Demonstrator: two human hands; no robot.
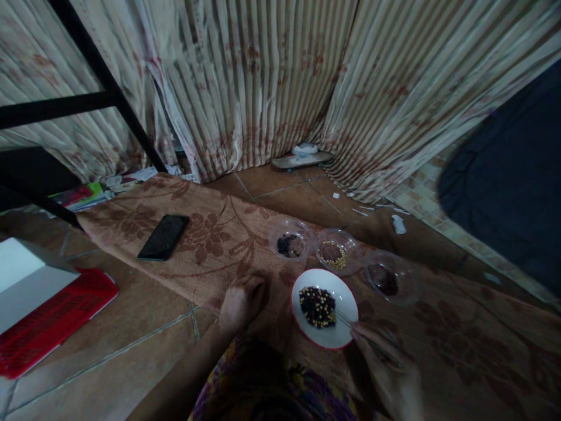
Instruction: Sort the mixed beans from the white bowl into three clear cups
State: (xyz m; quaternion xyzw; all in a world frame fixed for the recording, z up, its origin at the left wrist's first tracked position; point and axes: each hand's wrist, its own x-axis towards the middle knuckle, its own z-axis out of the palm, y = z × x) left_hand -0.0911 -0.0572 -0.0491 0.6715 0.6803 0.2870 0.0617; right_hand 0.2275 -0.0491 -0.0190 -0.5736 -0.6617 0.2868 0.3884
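Note:
My right hand [388, 365] pinches a pair of thin metal tweezers [344, 318], whose tips reach into a white bowl [344, 292] with a red rim. Mixed dark and pale yellow beans or grains [318, 307] lie in a heap on the bowl's left side. My left hand [242, 301] rests curled in a fist on the cloth, left of the bowl. Behind the bowl stand three clear plastic cups: the left cup [302, 226] has black grains, the middle cup [348, 240] yellow ones, the right cup [405, 278] dark reddish ones.
A brown patterned cloth [210, 280] covers the long, low surface. On its left part lies a black phone [164, 237]. A red basket [56, 321] with a white box [30, 275] is on the tiled floor. Striped curtains [263, 88] hang behind, near a skateboard [300, 159].

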